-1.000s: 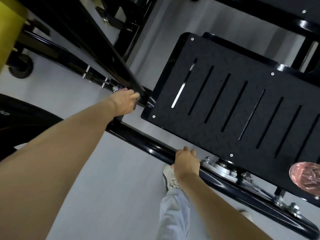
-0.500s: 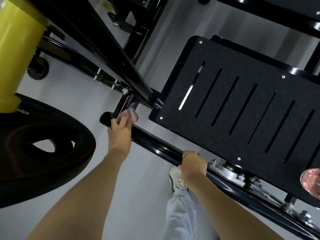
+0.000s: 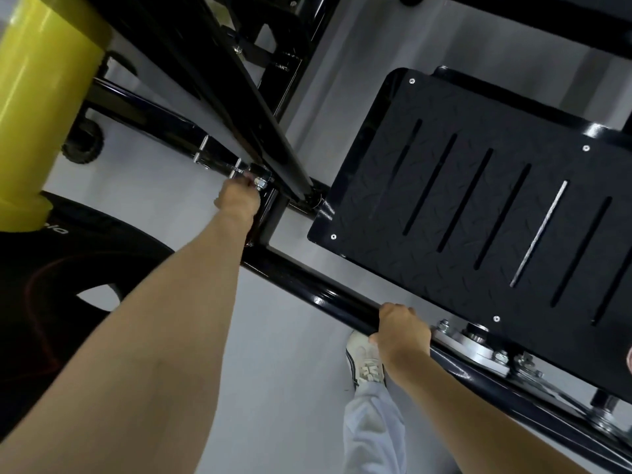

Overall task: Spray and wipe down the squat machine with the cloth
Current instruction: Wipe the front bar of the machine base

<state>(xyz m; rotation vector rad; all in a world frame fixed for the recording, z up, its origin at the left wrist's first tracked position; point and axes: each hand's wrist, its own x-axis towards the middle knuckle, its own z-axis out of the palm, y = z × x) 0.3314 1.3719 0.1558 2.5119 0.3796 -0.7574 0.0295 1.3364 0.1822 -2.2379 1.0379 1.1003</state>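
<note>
The squat machine is a black steel frame with a diamond-pattern foot plate (image 3: pixel 478 206) on the right. My left hand (image 3: pixel 239 198) reaches to the bolted joint (image 3: pixel 260 181) where an upright post meets the cross tubes. Its fingers are curled against the metal. The pink cloth is almost wholly hidden under them, with only a pale edge showing at the fingertips. My right hand (image 3: pixel 402 331) grips the glossy lower tube (image 3: pixel 307 289) just below the foot plate. No spray bottle is in view.
A yellow cylinder (image 3: pixel 41 97) and a black weight plate (image 3: pixel 51 289) fill the left side. A small wheel (image 3: pixel 82 145) sits behind them. My white shoe (image 3: pixel 364 362) stands on the grey floor under the tube. Bolts and a bracket (image 3: pixel 478 347) lie right of my right hand.
My left hand has moved up from the open end of the lower tube to the bolted joint, and the pink cloth is now mostly covered. My right hand keeps its grip on the tube.
</note>
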